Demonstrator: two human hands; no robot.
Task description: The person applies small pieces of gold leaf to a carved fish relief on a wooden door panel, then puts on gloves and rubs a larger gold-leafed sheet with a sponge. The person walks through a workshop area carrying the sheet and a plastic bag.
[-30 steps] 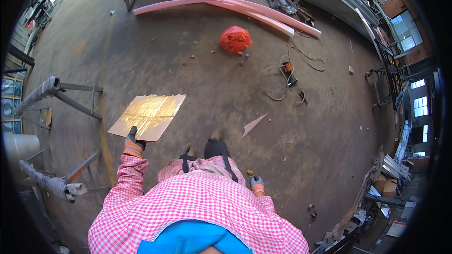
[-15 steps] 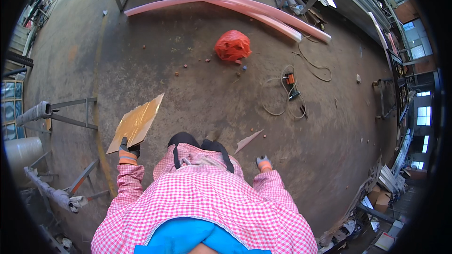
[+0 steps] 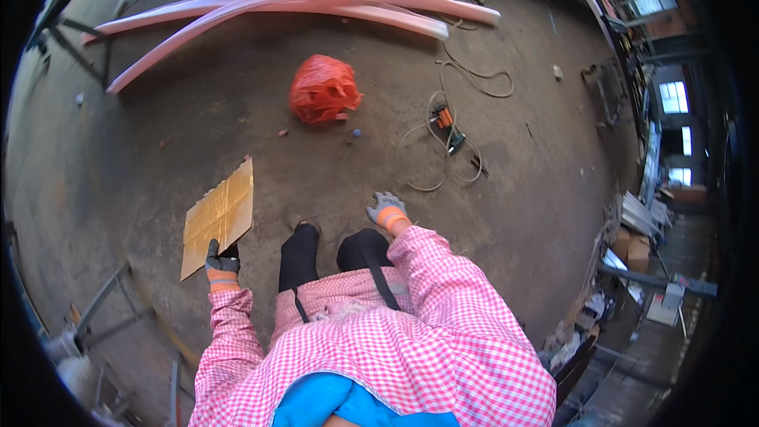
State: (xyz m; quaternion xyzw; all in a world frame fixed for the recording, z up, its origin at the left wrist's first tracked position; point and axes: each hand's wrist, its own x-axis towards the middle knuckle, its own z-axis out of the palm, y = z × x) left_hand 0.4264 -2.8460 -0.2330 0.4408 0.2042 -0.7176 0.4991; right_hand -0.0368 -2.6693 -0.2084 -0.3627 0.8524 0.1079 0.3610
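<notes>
My left hand (image 3: 222,262), in a grey glove with an orange cuff, grips the lower edge of a flat brown cardboard piece (image 3: 224,212). Strips of shiny tape run across the cardboard, and one of its edges is ragged. In front of my right knee, my right hand (image 3: 387,209) reaches low over the floor in a matching glove. Its fingers are apart and nothing shows in them. Farther ahead lies a crumpled red plastic bag (image 3: 324,88), with small reddish and blue bits beside it.
An orange and dark power tool (image 3: 447,128) lies ahead to the right, its pale cord (image 3: 405,160) looped around it. Long pink-wrapped strips (image 3: 269,0) cross on the floor beyond. Metal stands (image 3: 103,300) are at the left; cardboard boxes (image 3: 632,247) and scrap line the right.
My right hand has moved forward and left, its fingers spreading. The cardboard stays in my left hand, turned more upright. My view has shifted right; the pointed pink scrap no longer shows.
</notes>
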